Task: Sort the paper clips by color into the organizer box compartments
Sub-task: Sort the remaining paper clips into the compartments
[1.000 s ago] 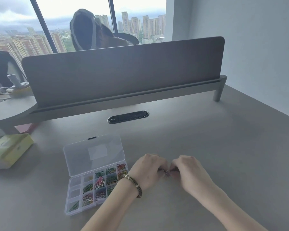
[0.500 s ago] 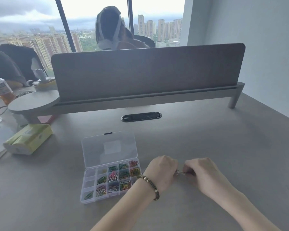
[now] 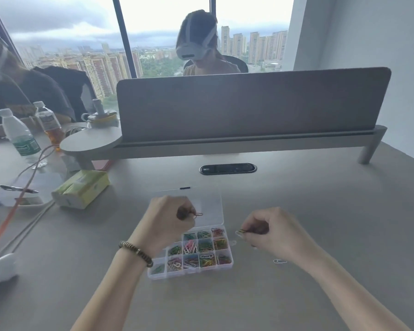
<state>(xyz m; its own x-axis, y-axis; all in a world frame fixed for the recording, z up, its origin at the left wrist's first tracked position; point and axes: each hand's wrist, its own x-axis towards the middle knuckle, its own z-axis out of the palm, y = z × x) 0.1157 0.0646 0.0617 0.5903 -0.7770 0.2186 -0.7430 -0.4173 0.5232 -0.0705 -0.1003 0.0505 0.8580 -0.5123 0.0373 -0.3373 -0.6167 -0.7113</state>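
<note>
Sitting open on the desk (image 3: 320, 211) btwn your arms, the organizer box (image 3: 227, 265) is holding mixed clips. Your left hand (image 3: 167, 220) is pinching a red clip (image 3: 197, 214) over the lid (image 3: 210, 206); right hand (image 3: 270, 232) is gripping clips (image 3: 240, 232) just beside the box. A white clip (image 3: 279, 261) is lying near your right wrist.

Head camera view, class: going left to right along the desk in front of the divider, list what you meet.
Pen → tissue pack → left hand → organizer box → right hand → loose white paper clip.
</note>
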